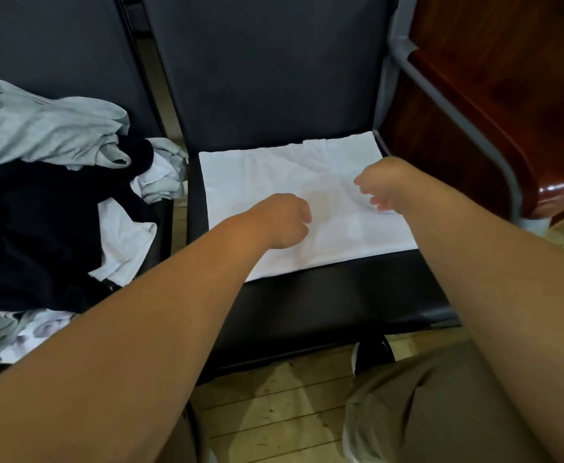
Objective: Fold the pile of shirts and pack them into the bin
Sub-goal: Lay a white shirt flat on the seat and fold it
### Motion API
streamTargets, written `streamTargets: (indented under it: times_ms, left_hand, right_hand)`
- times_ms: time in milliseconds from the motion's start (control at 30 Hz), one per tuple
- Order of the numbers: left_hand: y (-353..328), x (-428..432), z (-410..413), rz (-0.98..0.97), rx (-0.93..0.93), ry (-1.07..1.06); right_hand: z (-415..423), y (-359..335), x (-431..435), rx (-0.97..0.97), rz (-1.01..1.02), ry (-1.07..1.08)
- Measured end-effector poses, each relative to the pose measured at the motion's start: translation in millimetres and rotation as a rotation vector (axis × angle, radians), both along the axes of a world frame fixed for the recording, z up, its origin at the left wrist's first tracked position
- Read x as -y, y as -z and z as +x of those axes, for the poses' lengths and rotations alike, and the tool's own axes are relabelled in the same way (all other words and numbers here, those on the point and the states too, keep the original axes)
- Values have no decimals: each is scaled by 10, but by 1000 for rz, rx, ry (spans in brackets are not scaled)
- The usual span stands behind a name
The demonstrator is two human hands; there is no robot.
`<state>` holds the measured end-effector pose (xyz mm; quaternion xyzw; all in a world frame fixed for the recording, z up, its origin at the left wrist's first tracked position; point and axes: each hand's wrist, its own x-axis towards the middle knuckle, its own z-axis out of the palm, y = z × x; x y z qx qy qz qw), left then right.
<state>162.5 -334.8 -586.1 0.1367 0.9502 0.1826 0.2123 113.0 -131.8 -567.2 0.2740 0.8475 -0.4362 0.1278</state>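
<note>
Folding stage, one garment in hand. A white shirt (267,168) lies flat as a rough rectangle on the dark chair seat (324,295) at centre frame, apparently part-folded. Both bare forearms reach over it from the bottom of the frame. The left hand (285,218) sits at the shirt's middle with fingers curled under; whether its grip holds cloth cannot be told. The right hand (379,187), blurred, is just right of centre over the shirt, its grip loose and apparently holding nothing. The unfolded pile of shirts (40,182), grey, dark and white, fills the left of the frame on the neighbouring seat. No bin is in view. The next move probably calls for taking an edge and doubling the rectangle over.
</note>
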Motion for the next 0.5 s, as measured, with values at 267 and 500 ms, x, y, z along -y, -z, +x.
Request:
streamTargets:
  times_ms: [267, 500]
  left_hand:
    - [84, -222, 108, -140, 67, 213]
    - [84, -302, 106, -187, 63, 212]
  right_hand:
    - [349, 88, -476, 274, 576, -374]
    - [409, 249, -624, 147, 671, -393]
